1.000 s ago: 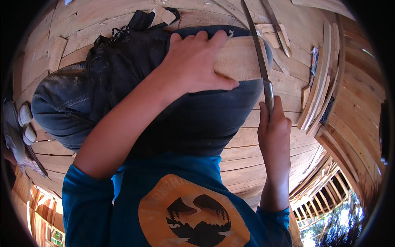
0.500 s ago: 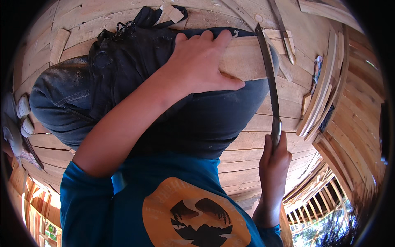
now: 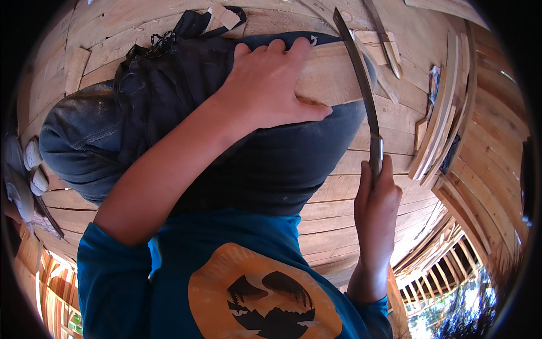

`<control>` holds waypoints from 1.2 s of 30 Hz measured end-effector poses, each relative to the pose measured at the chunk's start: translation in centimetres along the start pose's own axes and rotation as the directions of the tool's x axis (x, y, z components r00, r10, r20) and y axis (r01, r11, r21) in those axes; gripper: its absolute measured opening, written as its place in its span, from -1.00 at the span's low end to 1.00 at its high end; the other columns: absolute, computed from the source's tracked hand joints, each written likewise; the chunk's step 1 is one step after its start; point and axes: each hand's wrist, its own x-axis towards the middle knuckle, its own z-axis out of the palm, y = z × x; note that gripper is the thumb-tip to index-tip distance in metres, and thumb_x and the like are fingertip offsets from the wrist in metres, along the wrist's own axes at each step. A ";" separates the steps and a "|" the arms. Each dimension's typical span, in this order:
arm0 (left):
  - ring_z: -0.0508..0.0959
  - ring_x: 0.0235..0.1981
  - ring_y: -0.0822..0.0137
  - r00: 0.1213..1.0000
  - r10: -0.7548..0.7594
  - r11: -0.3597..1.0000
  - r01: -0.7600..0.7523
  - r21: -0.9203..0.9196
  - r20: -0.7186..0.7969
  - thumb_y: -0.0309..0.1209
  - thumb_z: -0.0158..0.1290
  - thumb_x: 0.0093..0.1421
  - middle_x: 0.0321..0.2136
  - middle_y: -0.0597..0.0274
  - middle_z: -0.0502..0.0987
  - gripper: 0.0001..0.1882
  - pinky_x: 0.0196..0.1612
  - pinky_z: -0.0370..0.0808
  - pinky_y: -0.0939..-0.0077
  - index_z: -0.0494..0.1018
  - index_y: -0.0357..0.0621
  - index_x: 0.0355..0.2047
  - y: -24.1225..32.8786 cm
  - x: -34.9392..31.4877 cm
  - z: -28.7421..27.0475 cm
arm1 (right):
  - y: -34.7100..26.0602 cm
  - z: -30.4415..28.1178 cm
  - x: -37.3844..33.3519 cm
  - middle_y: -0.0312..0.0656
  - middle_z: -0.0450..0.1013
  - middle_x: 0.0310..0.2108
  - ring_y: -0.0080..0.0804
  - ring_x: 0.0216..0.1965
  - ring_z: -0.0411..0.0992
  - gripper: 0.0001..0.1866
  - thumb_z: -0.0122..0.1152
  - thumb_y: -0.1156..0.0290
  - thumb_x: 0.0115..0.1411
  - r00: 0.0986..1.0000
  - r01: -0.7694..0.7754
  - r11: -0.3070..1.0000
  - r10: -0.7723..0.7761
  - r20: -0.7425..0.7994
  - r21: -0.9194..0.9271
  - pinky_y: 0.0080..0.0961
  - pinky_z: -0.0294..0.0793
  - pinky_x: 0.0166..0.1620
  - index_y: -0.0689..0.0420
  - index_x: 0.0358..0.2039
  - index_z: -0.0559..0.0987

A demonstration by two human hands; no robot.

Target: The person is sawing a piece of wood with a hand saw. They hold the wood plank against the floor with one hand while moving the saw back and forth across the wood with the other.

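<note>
A flat wooden board [image 3: 327, 73] lies across my thigh. My left hand [image 3: 271, 85] presses down on it and grips its near edge with the thumb, the fingers bent over the far side. In my right hand [image 3: 378, 195] is the handle of a handsaw [image 3: 361, 79] with a long dark blade. The blade runs away from me and crosses the board's right end, touching or very close to it. The depth of any cut cannot be made out.
Wooden planks make up the floor [image 3: 333, 214]. Beyond my knee lie a sheathed-looking long blade [image 3: 387, 45] and wood offcuts [image 3: 367, 38]. Long boards [image 3: 443, 118] are stacked at the right, by a plank wall [image 3: 491, 158]. White-soled shoes [image 3: 35, 169] sit at the left edge.
My right hand has pushed the saw forward, away from me, so its tip reaches farther past the board. My left hand keeps its hold on the board.
</note>
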 end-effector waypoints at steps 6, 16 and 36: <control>0.56 -0.16 -0.06 0.999 0.007 1.000 -0.007 0.001 -0.047 0.17 0.31 -0.18 -0.19 -0.12 0.53 -0.06 -0.08 0.32 0.10 0.28 -0.18 0.08 -0.8 0.0 0.3 | -0.3 0.0 1.0 0.11 0.39 -0.65 0.14 -0.59 0.45 -0.89 0.02 0.44 0.35 1.000 0.018 1.000 -0.018 0.021 -0.012 -0.16 0.27 -0.61 0.22 -0.25 0.39; 0.55 -0.14 -0.04 0.997 0.015 1.000 -0.015 -0.002 -0.069 0.15 0.32 -0.18 -0.17 -0.12 0.52 -0.08 -0.08 0.30 0.09 0.29 -0.20 0.05 -0.6 0.0 0.4 | -1.0 0.8 3.5 0.09 0.39 -0.70 0.12 -0.58 0.49 -0.91 0.05 0.44 0.32 0.994 0.098 0.995 -0.098 -0.039 0.008 -0.10 0.33 -0.64 0.17 -0.25 0.37; 0.58 -0.14 -0.04 0.979 0.155 0.983 -0.140 0.120 -0.135 0.18 0.27 -0.16 -0.23 -0.10 0.56 -0.10 -0.02 0.33 -0.05 0.35 -0.20 0.06 2.1 3.5 1.6 | 3.9 -0.4 -1.0 0.00 0.35 -0.75 -0.01 -0.64 0.50 -0.92 0.05 0.46 0.32 0.994 -0.047 0.994 0.057 -0.098 0.103 -0.19 0.31 -0.66 0.17 -0.22 0.38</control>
